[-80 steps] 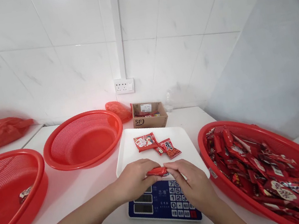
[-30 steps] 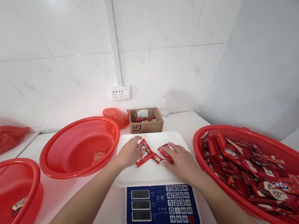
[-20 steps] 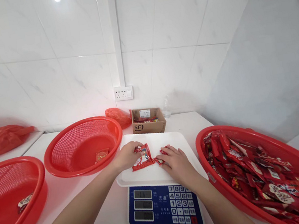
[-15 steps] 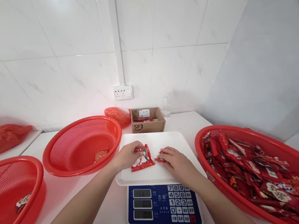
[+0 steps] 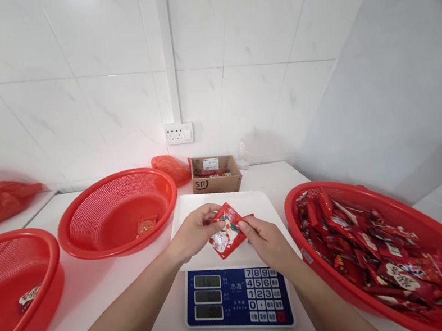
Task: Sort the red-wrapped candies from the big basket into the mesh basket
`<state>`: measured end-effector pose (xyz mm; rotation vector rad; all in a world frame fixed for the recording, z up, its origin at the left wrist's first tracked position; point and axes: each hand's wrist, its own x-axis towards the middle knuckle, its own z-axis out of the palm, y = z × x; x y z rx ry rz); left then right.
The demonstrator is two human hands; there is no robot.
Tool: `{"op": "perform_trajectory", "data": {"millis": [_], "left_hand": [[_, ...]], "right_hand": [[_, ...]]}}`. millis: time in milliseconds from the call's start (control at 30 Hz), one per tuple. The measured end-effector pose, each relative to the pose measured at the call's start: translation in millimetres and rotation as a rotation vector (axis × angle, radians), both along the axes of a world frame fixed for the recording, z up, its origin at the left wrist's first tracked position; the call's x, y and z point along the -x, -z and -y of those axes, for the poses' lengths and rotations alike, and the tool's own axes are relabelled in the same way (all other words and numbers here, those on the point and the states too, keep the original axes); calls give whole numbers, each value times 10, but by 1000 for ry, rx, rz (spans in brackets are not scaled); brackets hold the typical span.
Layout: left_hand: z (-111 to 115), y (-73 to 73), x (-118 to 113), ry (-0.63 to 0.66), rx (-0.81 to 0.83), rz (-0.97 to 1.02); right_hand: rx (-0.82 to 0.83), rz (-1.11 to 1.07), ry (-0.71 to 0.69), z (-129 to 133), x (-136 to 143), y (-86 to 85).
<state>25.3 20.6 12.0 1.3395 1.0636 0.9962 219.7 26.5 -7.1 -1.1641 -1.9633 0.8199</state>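
Above the white scale pan (image 5: 181, 209), my left hand (image 5: 201, 229) pinches a red printed packet (image 5: 226, 230) between thumb and fingers. My right hand (image 5: 263, 238) is closed at the packet's right edge, gripping a second red packet (image 5: 248, 218) that lies partly behind the first. The two packets overlap, and most of the second is hidden. In front of the pan is the scale's blue panel (image 5: 238, 299) with three displays and a keypad.
A red basket (image 5: 302, 191) heaped with red packets stands at the right. Two red baskets (image 5: 83, 207) (image 5: 46, 242) at the left hold a packet each. A small carton (image 5: 218, 184) and red bags (image 5: 171, 168) stand near the wall.
My hands have come closer together and lifted off the pan. The left packet has tilted and now overlaps the right one. The view has shifted slightly.
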Motion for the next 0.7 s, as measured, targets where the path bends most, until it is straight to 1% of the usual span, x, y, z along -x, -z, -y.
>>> {"op": "perform_trajectory", "data": {"millis": [167, 233, 300, 367, 433, 533, 600, 633, 700], "left_hand": [[99, -26, 10, 99, 73, 38], [138, -24, 20, 87, 70, 28], [184, -31, 49, 31, 36, -2], [227, -57, 125, -64, -12, -63], [252, -107, 273, -200, -69, -152], [242, -215, 618, -482, -171, -330], [211, -281, 861, -679, -210, -491], [193, -302, 963, -740, -223, -573], [156, -306, 1091, -801, -269, -722]], "right_hand": [[101, -130, 20, -7, -39, 26], [120, -151, 26, -12, -53, 35], [126, -156, 37, -21, -75, 39], [124, -143, 57, -39, -113, 44], [118, -104, 78, -66, -162, 57], [88, -7, 89, -113, -231, 96], [50, 74, 79, -139, -260, 133], [33, 119, 74, -149, -269, 154], [14, 215, 77, -162, -281, 195]]}}
